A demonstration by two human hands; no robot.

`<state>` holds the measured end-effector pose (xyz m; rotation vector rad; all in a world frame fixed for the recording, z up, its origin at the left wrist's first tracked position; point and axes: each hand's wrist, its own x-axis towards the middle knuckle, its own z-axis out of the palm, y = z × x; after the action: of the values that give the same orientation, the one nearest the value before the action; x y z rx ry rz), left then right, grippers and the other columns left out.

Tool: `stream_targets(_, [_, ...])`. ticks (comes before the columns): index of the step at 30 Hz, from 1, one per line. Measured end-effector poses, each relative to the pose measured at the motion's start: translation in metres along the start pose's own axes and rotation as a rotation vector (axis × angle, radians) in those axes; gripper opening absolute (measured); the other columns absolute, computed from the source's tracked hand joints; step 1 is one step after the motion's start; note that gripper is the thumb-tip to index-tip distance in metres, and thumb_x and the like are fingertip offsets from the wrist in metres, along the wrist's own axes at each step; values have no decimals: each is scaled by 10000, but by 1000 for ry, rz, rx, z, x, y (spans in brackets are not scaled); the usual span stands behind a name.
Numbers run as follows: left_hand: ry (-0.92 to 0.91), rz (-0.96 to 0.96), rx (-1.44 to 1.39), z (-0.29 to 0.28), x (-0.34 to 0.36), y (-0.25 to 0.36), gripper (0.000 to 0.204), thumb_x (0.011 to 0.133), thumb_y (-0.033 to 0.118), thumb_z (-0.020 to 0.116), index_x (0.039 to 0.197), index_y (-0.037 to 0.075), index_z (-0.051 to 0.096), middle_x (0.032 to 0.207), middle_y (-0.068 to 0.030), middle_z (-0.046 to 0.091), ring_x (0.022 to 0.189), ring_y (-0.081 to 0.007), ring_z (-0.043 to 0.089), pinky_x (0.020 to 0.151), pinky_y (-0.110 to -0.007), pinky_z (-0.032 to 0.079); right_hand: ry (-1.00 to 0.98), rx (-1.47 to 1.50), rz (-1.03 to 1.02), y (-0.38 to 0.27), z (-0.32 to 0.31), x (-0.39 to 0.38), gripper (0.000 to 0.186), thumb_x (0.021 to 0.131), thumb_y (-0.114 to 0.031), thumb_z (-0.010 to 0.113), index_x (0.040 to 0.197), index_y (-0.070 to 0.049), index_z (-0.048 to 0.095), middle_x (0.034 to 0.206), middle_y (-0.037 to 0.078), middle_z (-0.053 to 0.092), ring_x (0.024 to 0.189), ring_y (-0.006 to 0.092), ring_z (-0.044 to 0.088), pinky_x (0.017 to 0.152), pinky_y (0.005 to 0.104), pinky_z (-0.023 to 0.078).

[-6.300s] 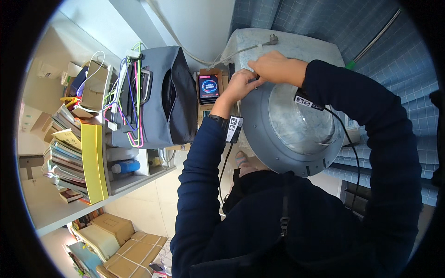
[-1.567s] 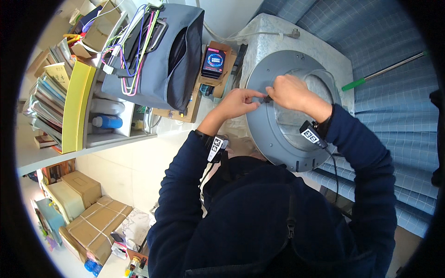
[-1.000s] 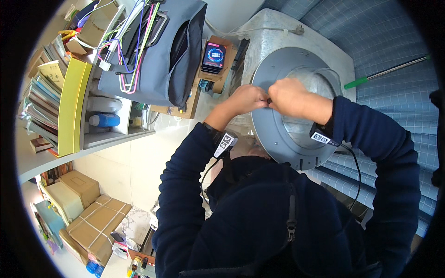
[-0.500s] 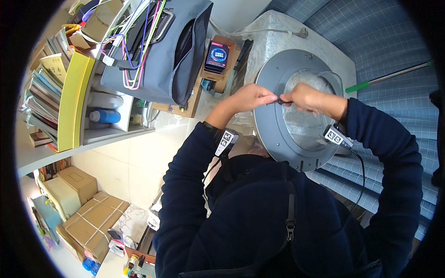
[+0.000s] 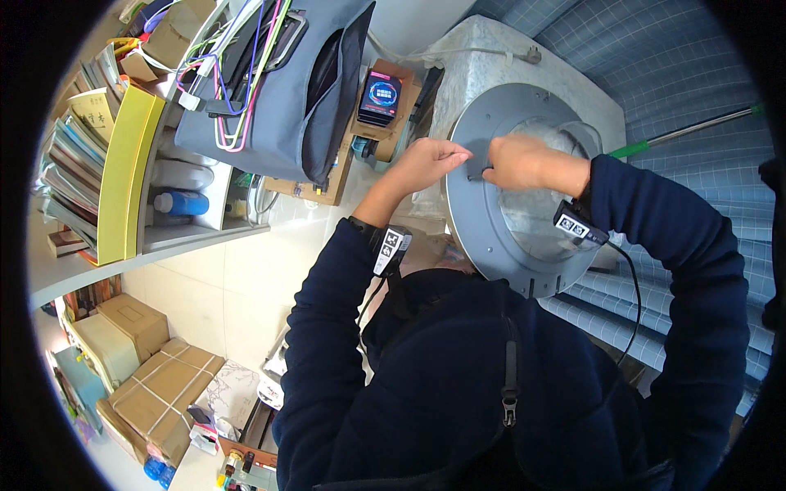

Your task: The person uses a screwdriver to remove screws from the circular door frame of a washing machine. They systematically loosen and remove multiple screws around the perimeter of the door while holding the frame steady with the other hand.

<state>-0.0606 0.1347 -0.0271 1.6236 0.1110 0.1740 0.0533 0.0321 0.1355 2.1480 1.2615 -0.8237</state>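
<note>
A round grey door panel (image 5: pixel 483 221) with a clear bulging glass window (image 5: pixel 532 217) lies on a box-shaped appliance under a pale marbled cover (image 5: pixel 483 49). My right hand (image 5: pixel 524 162) is closed above the ring, its thumb and fingertips at a small dark piece (image 5: pixel 475 177). Most of that piece is hidden by the fingers. Just left of it, my left hand (image 5: pixel 430 164) is pinched over the ring's outer edge. Whatever its fingertips hold is too small to name. The two hands are slightly apart.
A blue checked curtain (image 5: pixel 696 188) and a green-ended pole (image 5: pixel 630 150) stand at the right. To the left are a grey fabric bag (image 5: pixel 278 98) with coloured hangers, an open carton (image 5: pixel 401 69) with a dark box, and a shelf (image 5: pixel 176 237) with a blue bottle (image 5: pixel 182 203).
My hands were together at a small black piece; they have parted. The left hand moved left, and the right hand shifted slightly left and turned over the ring.
</note>
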Motion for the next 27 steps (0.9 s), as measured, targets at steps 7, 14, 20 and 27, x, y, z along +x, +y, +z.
stream_targets(7, [-76, 97, 222, 4, -12, 18, 349, 839, 217, 722, 1141, 50, 672, 598, 18, 423, 573, -75, 375, 517, -267, 330, 54, -264, -242, 9, -5, 3, 288, 805, -321, 656, 887, -55, 729, 908, 166, 703, 878, 343, 674, 752, 428, 536])
stream_targets(14, [-69, 51, 345, 14, -6, 19, 296, 776, 312, 720, 996, 113, 710, 708, -139, 631, 674, -296, 619, 611, -394, 463, 111, -643, -559, -6, 4, 0, 147, 788, -224, 630, 793, -112, 725, 798, 100, 706, 801, 265, 694, 654, 404, 531])
stream_targets(20, [173, 425, 508, 38, -6, 7, 176, 777, 252, 695, 778, 79, 664, 731, -125, 651, 718, -325, 635, 647, -437, 491, 287, -654, -645, 8, 21, 0, 157, 783, -228, 632, 696, -109, 687, 700, 93, 684, 731, 263, 688, 602, 412, 515])
stream_targets(27, [387, 417, 635, 54, -8, -4, 117, 732, 157, 734, 738, 76, 649, 692, -92, 635, 665, -291, 623, 624, -413, 469, 230, 111, -81, 18, 14, -8, 488, 804, -528, 674, 688, -54, 696, 728, 222, 650, 754, 337, 679, 639, 431, 517])
